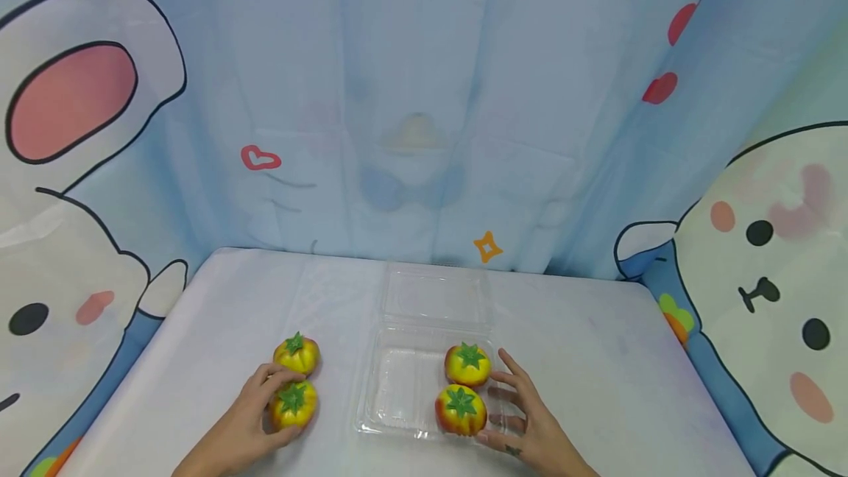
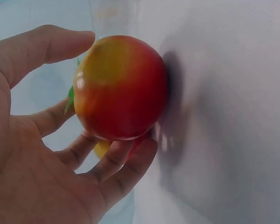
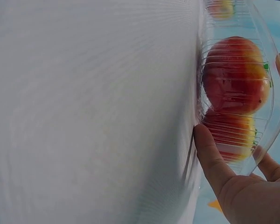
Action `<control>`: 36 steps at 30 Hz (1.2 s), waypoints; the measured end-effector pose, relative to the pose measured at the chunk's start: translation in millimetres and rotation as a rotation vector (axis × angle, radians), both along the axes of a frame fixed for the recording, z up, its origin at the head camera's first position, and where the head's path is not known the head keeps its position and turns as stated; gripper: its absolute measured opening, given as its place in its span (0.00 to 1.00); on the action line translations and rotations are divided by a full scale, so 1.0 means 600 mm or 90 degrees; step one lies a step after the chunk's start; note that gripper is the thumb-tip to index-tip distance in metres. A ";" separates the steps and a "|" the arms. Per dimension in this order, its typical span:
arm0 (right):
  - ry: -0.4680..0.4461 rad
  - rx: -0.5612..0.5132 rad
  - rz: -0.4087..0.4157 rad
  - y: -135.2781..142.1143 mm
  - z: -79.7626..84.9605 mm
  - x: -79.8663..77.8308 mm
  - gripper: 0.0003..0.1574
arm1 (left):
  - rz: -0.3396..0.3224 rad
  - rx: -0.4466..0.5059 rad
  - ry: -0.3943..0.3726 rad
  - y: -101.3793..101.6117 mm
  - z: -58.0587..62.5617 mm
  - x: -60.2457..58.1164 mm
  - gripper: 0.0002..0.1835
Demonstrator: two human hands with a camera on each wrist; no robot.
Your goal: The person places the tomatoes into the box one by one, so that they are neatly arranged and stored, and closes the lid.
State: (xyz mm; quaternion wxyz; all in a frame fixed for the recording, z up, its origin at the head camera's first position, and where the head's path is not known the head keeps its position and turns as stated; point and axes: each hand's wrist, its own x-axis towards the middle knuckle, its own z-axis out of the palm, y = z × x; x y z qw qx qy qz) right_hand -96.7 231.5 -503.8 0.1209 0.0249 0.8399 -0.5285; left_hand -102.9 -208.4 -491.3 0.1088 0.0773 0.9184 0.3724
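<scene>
The work looks like filling a clear plastic box (image 1: pixel 397 389) with toy fruit, and it seems about half done. 2 fruits sit in the right half of the box, right of the frame's centre: the farther boxed fruit (image 1: pixel 468 365) and the nearer boxed fruit (image 1: pixel 460 411). The lid (image 1: pixel 437 297) lies folded back above them, and the left half of the box holds nothing.

At the lower left of the frame, the left hand (image 1: pixel 248 418) has its thumb and fingers curved round the nearer loose fruit (image 1: pixel 294 405), parted just enough to span it; how firmly they press, I cannot tell. The farther loose fruit (image 1: pixel 297 353) lies just above it in the frame. At the lower right, the right hand (image 1: pixel 530 418) spreads its fingers loosely along the box's right side, touching the wall (probably to steady it) and grasping nothing.

The step in hand appears to be picking up the 3rd fruit; the next move would call for a secure hold, a lift over the rim and a placing in the left half.

I can read no brand, label or writing. The curtain (image 1: pixel 411 57) carries only pictures, such as a heart outline (image 1: pixel 260 158) left of centre, and the dark mark (image 1: pixel 512 450) on the right hand is too small to make out.
</scene>
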 end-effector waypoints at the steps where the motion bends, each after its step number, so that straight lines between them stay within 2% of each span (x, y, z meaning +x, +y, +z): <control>1: 0.001 0.001 0.001 0.001 -0.001 0.000 0.74 | -0.001 0.005 0.002 0.000 -0.001 -0.001 0.35; 17: -0.004 0.004 -0.016 -0.003 -0.004 0.000 0.79 | 0.003 -0.002 0.007 0.007 -0.004 0.002 0.34; 21: 0.001 0.002 -0.015 -0.003 -0.004 0.001 0.78 | -0.008 -0.005 0.007 0.007 -0.003 0.003 0.33; 27: -0.001 0.001 -0.015 -0.003 -0.004 0.001 0.77 | -0.037 -0.013 0.049 0.007 0.000 0.002 0.33; 30: -0.002 0.003 -0.016 -0.002 -0.004 0.000 0.75 | -0.039 0.005 0.060 0.009 0.003 -0.001 0.34; 36: 0.005 0.002 -0.006 0.001 -0.004 0.000 0.71 | -0.047 0.095 0.035 0.020 0.009 -0.005 0.35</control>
